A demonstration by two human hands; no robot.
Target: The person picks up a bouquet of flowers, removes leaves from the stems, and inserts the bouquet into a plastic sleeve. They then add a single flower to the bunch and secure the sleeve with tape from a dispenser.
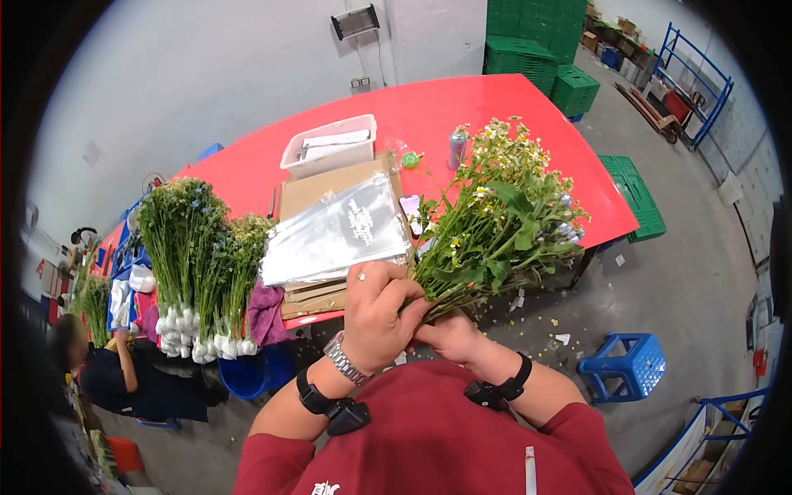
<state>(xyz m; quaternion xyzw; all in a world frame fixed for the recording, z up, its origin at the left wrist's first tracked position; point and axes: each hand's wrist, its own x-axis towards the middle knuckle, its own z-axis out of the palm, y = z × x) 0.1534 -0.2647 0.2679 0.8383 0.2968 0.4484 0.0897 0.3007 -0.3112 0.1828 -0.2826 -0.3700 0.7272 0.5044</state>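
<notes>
A leafy bunch of flowers [503,219] with small white and yellow blooms leans to the right over the table's front edge. My left hand [378,307], with a metal watch on its wrist, is closed at the lower stems, thumb and fingers pinched together there. Close beside it, my right hand [452,337] wraps round the same stems from below. The stem ends are hidden behind my fingers. Just beyond my left hand, clear plastic sleeves [330,239] lie on flat cardboard [301,196].
On the red table [487,99] are a white bin [330,148], a spray can [457,150] and a phone [410,206]. Flower bunches with white-wrapped ends [186,247] stand left. A blue stool [623,367] is at right. Another person [140,379] sits at left.
</notes>
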